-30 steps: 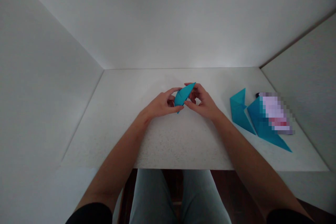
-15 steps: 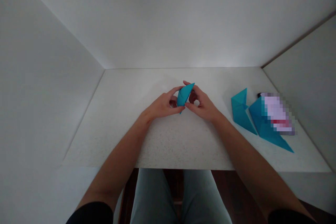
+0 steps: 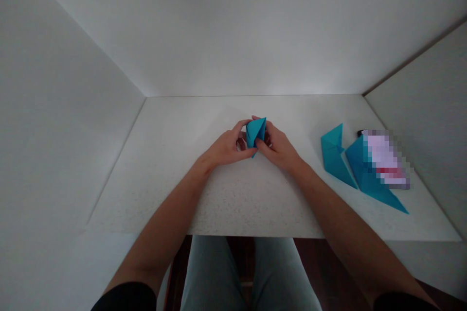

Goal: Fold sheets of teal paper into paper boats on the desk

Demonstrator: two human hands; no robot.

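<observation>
A small folded piece of blue paper is held just above the white table, near its middle. My left hand pinches its left side with thumb and fingers closed on it. Pressed against the paper's right side, my right hand grips it too, fingers curled round the fold. The two hands nearly touch each other.
Two folded blue paper shapes lie at the right of the table, a smaller one and a larger one with a blurred pale object on it. White walls close in the table at the left, back and right. My knees show below the front edge.
The hands have drawn closer together and the blue paper has been squeezed from a long slanted shape into a shorter, more upright pointed one.
</observation>
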